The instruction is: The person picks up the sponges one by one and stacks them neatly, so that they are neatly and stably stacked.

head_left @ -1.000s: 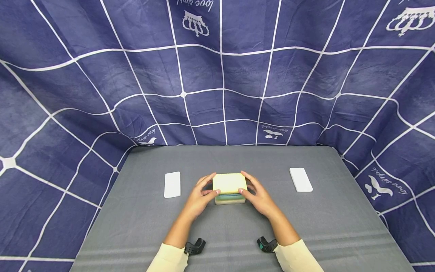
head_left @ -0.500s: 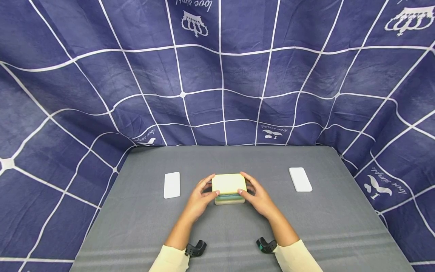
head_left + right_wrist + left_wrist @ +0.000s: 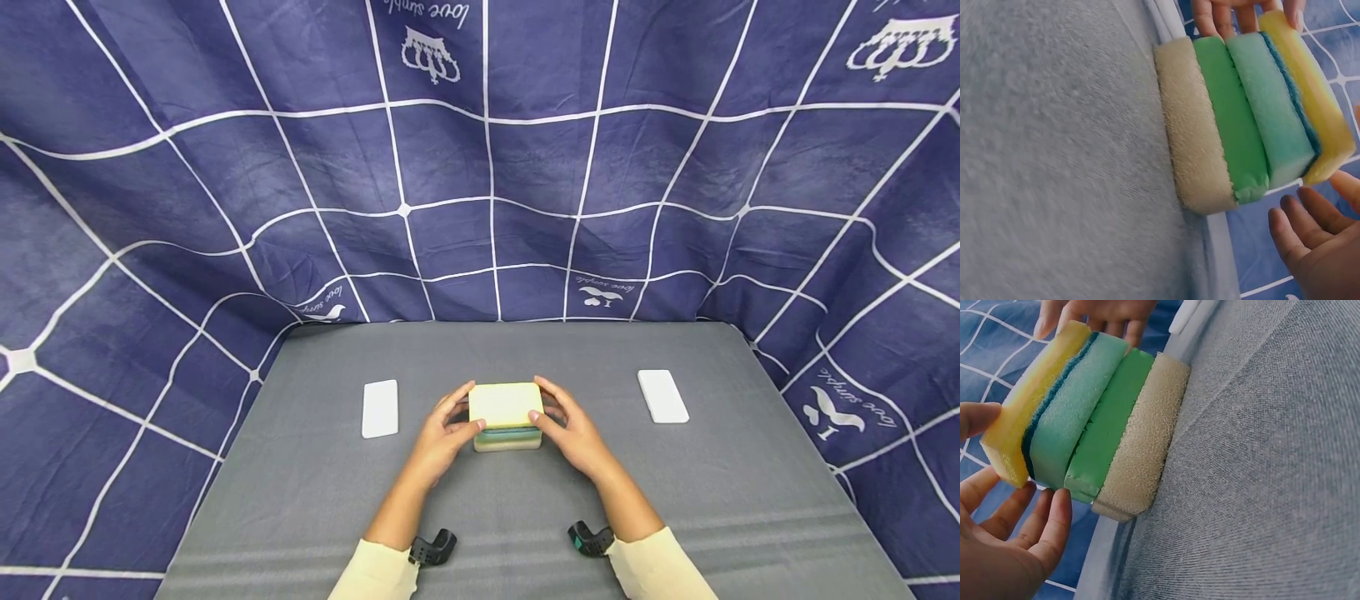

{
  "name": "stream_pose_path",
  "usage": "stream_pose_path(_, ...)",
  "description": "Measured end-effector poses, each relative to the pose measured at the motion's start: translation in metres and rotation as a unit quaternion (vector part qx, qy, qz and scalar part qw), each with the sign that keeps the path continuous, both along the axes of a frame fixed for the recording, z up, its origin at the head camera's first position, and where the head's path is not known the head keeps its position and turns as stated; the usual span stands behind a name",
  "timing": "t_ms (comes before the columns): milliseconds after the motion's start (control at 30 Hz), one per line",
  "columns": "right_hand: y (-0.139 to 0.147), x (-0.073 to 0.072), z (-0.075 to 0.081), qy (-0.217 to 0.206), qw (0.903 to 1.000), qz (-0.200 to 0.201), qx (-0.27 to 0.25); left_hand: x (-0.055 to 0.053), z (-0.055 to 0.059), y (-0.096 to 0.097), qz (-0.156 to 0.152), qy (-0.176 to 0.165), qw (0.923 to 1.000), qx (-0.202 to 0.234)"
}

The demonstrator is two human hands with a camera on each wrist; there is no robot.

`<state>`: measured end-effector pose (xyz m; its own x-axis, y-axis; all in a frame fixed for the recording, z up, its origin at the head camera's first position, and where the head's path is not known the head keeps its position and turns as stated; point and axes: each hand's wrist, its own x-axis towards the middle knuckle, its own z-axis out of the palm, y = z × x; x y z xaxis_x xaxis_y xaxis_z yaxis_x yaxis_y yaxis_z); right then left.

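Observation:
A stack of sponges stands on the grey table. From the bottom come a coarse beige sponge (image 3: 1144, 431), a green block (image 3: 1110, 419), a teal sponge (image 3: 1075, 409) with a dark blue layer, and a yellow sponge (image 3: 506, 404) on top. My left hand (image 3: 437, 446) pinches the yellow sponge at its left end, thumb on its near edge and fingers curved behind. At the right end, my right hand (image 3: 573, 437) has its fingertips right at the yellow sponge's corner (image 3: 1332, 165). In the left wrist view, the right thumb (image 3: 1039, 328) stands off the yellow surface.
A white rectangular block (image 3: 380, 408) lies on the grey tabletop (image 3: 510, 517) left of the stack. Another white block (image 3: 663, 396) lies to the right, slightly angled. A blue curtain (image 3: 450, 242) with white lines surrounds the table's back and sides. Black bands (image 3: 432, 547) sit at both wrists.
The right thumb and fingertips have shifted slightly away from the yellow sponge, right and up in the head view. The left hand and the stack stay nearly still.

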<state>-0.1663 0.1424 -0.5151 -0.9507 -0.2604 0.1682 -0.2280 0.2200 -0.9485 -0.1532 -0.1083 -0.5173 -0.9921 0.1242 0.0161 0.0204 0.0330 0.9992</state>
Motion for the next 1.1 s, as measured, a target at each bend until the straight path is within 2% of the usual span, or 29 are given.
stream_pose_path(167,0.009,-0.003,0.005,0.029,0.9991,-0.031,-0.005,0.000,0.000,0.001,0.005,-0.004,1.0000,-0.001)
stream_pose_path(400,0.029,-0.009,0.007,0.021,0.9955,-0.091,0.014,0.000,-0.002,0.000,0.000,-0.006,1.0000,-0.002)
stream_pose_path(600,0.044,-0.010,0.009,0.003,0.9885,-0.147,0.037,-0.002,-0.004,-0.001,0.000,-0.002,1.0000,0.000)
stream_pose_path(900,0.068,-0.011,0.009,-0.024,0.9789,-0.194,0.061,-0.001,-0.003,0.000,0.003,-0.002,1.0000,-0.008)
stream_pose_path(1100,0.084,-0.012,0.007,-0.027,0.9696,-0.230,0.079,-0.001,-0.004,-0.001,0.003,-0.003,1.0000,-0.006)
